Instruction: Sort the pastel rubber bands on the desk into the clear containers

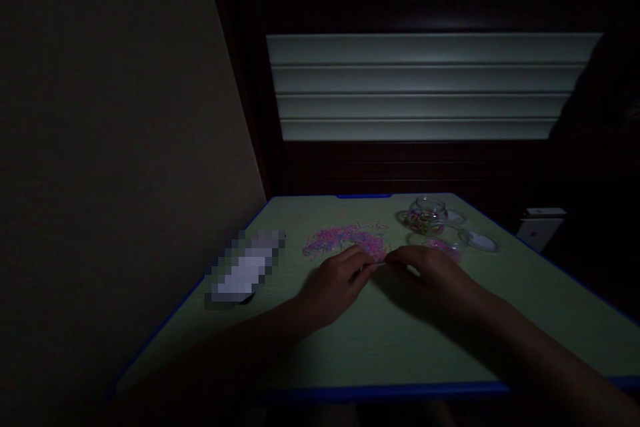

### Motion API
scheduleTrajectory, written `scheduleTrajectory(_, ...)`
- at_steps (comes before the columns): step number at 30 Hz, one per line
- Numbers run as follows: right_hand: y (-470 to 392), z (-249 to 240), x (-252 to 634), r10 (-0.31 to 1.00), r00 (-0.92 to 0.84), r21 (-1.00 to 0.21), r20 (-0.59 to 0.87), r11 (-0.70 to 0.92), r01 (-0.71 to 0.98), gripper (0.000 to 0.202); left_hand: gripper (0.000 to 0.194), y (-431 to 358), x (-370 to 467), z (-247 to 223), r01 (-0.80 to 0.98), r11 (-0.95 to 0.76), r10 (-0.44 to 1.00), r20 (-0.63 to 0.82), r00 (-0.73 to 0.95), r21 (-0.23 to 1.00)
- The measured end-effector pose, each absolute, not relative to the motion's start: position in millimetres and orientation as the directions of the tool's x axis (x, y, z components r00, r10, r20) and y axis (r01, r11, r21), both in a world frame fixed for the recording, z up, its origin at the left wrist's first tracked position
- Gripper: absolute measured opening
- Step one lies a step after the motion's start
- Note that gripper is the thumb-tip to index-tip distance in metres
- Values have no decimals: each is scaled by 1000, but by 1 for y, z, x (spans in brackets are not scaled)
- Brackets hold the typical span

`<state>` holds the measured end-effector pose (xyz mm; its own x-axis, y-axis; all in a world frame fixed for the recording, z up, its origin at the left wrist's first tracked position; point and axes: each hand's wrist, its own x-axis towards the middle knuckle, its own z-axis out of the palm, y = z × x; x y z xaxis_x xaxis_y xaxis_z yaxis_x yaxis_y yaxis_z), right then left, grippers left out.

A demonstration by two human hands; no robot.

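My left hand [340, 283] and my right hand [433, 273] meet over the middle of the table, fingertips pinched close together. A short, thin, pale band [381, 263] spans the small gap between them, each hand pinching one end. Just beyond the fingers lies a loose pile of tiny pink and purple elastic bands [345, 238], partly hidden by my hands. Right of the pile, behind my right hand, sits a clear open container [443, 247] with pink bits in it. The dim light hides finer detail.
A round glass jar [427, 215] of multicoloured pieces stands at the back right, with clear lids [483, 241] beside it. A blurred-out pale object [247, 270] lies on the left. The light green table [320, 360] has blue edges; a wall [150, 113] borders its left side.
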<state>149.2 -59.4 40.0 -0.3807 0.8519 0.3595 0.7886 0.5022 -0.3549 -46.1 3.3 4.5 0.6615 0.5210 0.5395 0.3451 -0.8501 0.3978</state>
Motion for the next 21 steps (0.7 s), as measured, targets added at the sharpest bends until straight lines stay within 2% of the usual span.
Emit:
scheduleTrajectory(5,-59,38,151,833,-385,-315,397,518,795,22,16,3,-47,4,335,-851,518,536,666,405)
scheduleTrajectory(10,-55,39,155,808,-453,-31,378,500,866,20,16,4,-46,4,350,-848,524,535,663,398)
scheduleTrajectory(13,-52,41,161,814,-452,122,365,439,890,20,16,4,-46,3,354,-853,517,542,662,383)
scheduleTrajectory(16,-51,43,167,811,-422,224,405,359,906,18,16,5,-46,2,352,-857,513,550,659,378)
scheduleTrajectory(21,-56,52,177,825,-218,249,522,96,964,20,14,6,-47,2,340,-858,508,548,664,384)
